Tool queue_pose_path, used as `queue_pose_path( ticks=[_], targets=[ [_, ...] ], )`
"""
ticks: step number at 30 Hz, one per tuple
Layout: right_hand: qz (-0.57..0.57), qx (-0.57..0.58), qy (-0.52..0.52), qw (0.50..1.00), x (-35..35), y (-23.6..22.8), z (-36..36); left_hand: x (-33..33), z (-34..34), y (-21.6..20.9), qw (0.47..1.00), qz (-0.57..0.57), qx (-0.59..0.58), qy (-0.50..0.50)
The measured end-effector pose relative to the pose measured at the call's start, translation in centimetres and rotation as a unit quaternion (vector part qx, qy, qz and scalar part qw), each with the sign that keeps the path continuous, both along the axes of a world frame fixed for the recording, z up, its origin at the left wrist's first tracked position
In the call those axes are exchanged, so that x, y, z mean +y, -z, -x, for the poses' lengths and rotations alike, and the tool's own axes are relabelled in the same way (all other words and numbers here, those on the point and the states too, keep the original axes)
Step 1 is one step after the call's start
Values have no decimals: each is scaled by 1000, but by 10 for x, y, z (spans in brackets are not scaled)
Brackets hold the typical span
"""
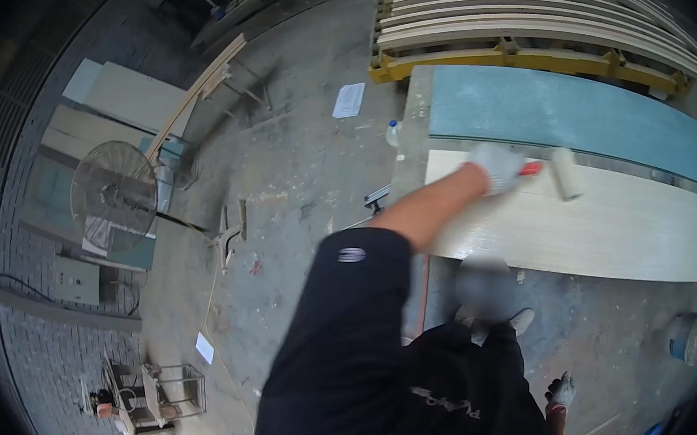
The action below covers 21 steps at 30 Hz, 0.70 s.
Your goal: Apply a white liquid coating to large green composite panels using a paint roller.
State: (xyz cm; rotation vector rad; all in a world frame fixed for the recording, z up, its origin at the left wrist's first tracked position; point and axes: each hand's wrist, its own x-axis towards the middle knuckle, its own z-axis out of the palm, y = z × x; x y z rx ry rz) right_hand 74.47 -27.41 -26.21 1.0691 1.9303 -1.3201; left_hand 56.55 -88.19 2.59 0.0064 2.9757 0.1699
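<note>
My left hand [499, 168], in a pale glove, grips the red handle of a paint roller [564, 174]. The roller is over a long cream board [584, 224] with a wet-looking sheen; hand and roller are blurred by motion. Behind that board lies a long blue-green panel [555, 101] on the same work surface. Low at my right side hangs my right hand [560, 392], gloved in grey and black. Its fingers look loosely apart, with nothing plainly held. A blurred dark grey round thing [483, 288] shows between my body and the board's near edge.
Long wooden strips [505, 14] rest on a yellow frame [509, 58] beyond the panels. A bottle with a blue cap [393, 133] stands by the panel's left end. To the left are a standing fan [115, 194] and a yellow cable [213, 314] along the floor. A round bucket-like container [689, 336] is at right.
</note>
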Motion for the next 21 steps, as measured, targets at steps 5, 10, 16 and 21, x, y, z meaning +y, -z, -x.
queue_pose_path(
  ticks=[5,10,16,21],
  targets=[
    [30,-1,-49,998,-30,6,3,6,36,-3,999,21,-26,28],
    [58,-2,-35,998,-30,12,-2,-100,-119,-28,993,65,-90,-40],
    [106,40,-16,993,-13,28,-11,-178,-275,-65,973,134,-132,-132],
    [61,17,71,996,-17,16,-30,-94,-194,-63,972,172,-148,54]
  ],
)
